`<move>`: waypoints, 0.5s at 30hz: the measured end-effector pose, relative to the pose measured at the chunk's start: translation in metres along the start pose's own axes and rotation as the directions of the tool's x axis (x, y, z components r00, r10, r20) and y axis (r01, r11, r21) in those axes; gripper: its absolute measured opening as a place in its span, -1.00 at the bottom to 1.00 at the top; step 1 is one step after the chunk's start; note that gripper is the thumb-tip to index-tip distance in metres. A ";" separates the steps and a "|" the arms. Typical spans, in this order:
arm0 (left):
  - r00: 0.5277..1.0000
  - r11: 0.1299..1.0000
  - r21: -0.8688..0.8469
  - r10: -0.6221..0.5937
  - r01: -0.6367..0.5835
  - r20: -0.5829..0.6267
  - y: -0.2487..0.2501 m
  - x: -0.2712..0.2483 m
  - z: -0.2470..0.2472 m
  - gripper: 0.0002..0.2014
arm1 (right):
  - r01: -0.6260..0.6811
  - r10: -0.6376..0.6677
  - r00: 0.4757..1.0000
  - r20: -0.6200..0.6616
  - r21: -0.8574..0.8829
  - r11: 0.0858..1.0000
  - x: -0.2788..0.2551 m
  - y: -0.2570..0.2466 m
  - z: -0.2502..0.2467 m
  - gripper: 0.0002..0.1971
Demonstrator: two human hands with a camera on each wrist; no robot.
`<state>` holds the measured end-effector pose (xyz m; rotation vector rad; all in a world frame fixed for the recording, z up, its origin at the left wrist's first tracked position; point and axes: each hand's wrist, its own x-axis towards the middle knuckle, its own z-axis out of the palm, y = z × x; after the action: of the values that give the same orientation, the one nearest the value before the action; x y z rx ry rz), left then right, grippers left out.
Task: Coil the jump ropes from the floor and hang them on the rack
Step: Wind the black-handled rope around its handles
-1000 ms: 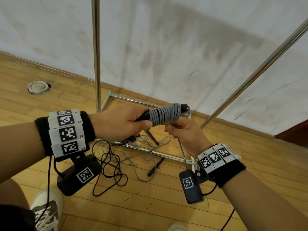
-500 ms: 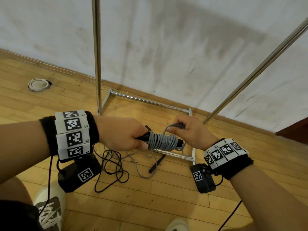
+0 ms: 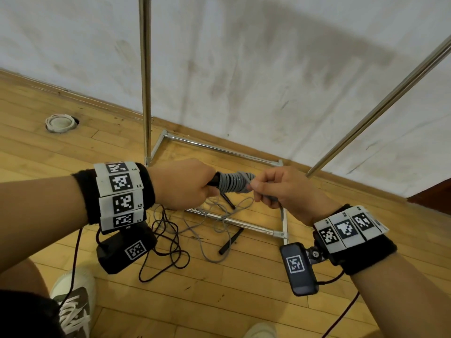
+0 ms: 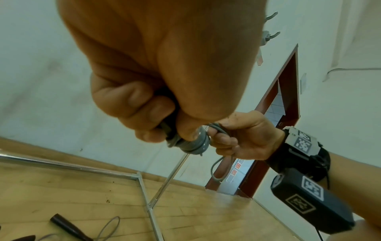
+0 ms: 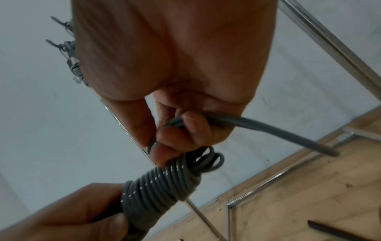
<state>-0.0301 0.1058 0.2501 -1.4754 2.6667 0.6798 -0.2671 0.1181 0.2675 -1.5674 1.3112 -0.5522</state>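
A grey jump rope (image 3: 233, 182) is wound in tight turns round its black handles, held at waist height. My left hand (image 3: 185, 184) grips the handle end of this bundle (image 5: 158, 187). My right hand (image 3: 275, 189) pinches the rope's loose end (image 5: 268, 128) right beside the coil (image 4: 193, 143), and a short loop (image 4: 218, 169) hangs below its fingers. On the floor under the hands lie a second grey rope (image 3: 214, 225) with black handles (image 3: 230, 241) and a thin black rope (image 3: 168, 245), both loose and tangled. The metal rack's upright (image 3: 145, 76) and slanted bar (image 3: 380, 106) rise behind.
The rack's base frame (image 3: 219, 148) lies on the wooden floor against the white wall. A white round cap (image 3: 59, 123) sits on the floor at far left. My shoes (image 3: 73, 303) show at the bottom edge. A dark red door frame (image 4: 274, 101) stands to the right.
The bundle was lowered from chest height. My right hand went over the coil's far end, then came back to its right side pinching the loose end.
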 end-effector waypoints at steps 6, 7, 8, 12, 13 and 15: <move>0.991 0.994 -0.114 -0.021 0.006 -0.131 0.000 0.004 -0.003 -0.79 | 0.038 -0.030 0.996 -0.087 0.083 0.996 -0.001 0.007 0.016 -0.82; 0.989 0.992 -0.127 -0.024 0.006 -0.144 0.001 0.004 -0.003 -0.78 | 0.052 -0.039 0.993 -0.113 0.115 0.992 0.000 0.008 0.019 -0.83; 0.988 0.989 -0.147 -0.030 0.007 -0.152 0.002 0.004 -0.003 -0.78 | 0.068 -0.048 0.989 -0.140 0.146 0.987 0.000 0.009 0.021 -0.85; 0.982 0.959 -0.282 -0.060 0.007 -0.179 0.000 0.002 -0.007 -0.82 | 0.102 -0.054 0.983 -0.175 0.275 0.956 0.002 0.012 0.022 -0.85; 0.981 0.946 -0.324 -0.064 0.001 -0.183 0.000 0.002 -0.009 -0.83 | 0.102 -0.052 0.984 -0.168 0.309 0.946 0.002 0.013 0.021 -0.81; 0.981 0.913 -0.408 -0.069 -0.013 -0.184 -0.001 0.002 -0.010 -0.83 | 0.109 -0.053 0.984 -0.169 0.344 0.933 0.001 0.011 0.022 -0.82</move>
<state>-0.0286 0.0997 0.2582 -1.7495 2.7547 1.2138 -0.2543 0.1263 0.2485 -1.3030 1.1873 -0.9266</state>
